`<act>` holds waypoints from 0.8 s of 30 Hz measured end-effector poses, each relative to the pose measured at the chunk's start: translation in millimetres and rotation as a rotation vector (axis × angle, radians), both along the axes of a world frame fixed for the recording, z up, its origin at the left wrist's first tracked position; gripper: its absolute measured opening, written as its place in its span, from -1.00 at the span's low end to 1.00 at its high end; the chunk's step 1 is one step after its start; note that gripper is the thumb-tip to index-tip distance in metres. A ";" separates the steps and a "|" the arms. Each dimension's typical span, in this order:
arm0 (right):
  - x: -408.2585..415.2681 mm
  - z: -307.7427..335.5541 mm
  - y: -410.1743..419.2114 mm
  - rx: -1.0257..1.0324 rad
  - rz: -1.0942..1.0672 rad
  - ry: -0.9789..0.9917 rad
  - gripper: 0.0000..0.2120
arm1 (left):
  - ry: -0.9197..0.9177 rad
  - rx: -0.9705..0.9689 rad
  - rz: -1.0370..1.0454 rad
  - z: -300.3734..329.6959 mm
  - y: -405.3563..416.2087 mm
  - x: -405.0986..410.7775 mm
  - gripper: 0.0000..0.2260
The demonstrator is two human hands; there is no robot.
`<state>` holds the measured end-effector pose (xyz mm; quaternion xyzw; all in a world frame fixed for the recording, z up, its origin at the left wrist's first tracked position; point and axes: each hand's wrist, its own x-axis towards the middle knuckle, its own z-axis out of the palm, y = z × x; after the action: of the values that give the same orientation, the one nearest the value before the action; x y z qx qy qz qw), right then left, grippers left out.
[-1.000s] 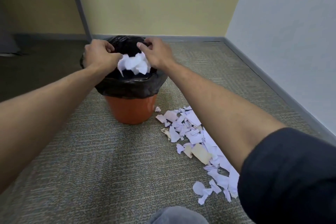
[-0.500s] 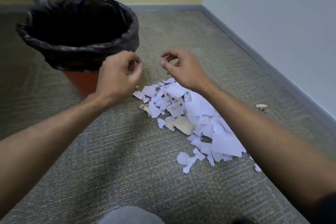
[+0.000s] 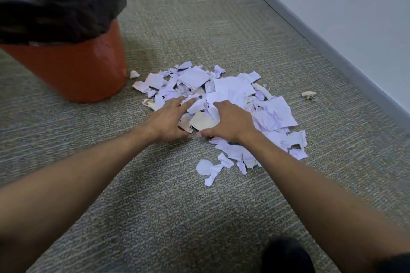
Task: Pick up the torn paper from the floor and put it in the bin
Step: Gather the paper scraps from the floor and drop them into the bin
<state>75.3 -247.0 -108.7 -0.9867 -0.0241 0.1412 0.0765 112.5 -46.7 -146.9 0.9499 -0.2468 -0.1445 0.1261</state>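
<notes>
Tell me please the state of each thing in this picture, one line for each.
Bin: upright on the carpet, lined with a black bag.
Paper pile: loose on the floor beside the bin.
Crumpled scrap: lying apart, near the wall.
Left hand: open, fingers spread on the pile.
Right hand: open, palm down on the pile.

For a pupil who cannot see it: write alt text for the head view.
Two bare hands, left hand and right hand, press open onto a pile of torn paper on carpet, beside an orange bin with a black liner.
</notes>
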 end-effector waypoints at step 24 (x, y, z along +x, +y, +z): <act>9.3 -25.0 -5.9 0.750 -0.344 -0.213 -0.41 | -0.334 -0.198 0.188 15.8 -15.0 29.5 -0.90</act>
<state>84.5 -253.0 -133.7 -0.8892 0.0836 0.0052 0.4498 142.0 -61.7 -131.0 0.9625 -0.1875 0.0523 0.1890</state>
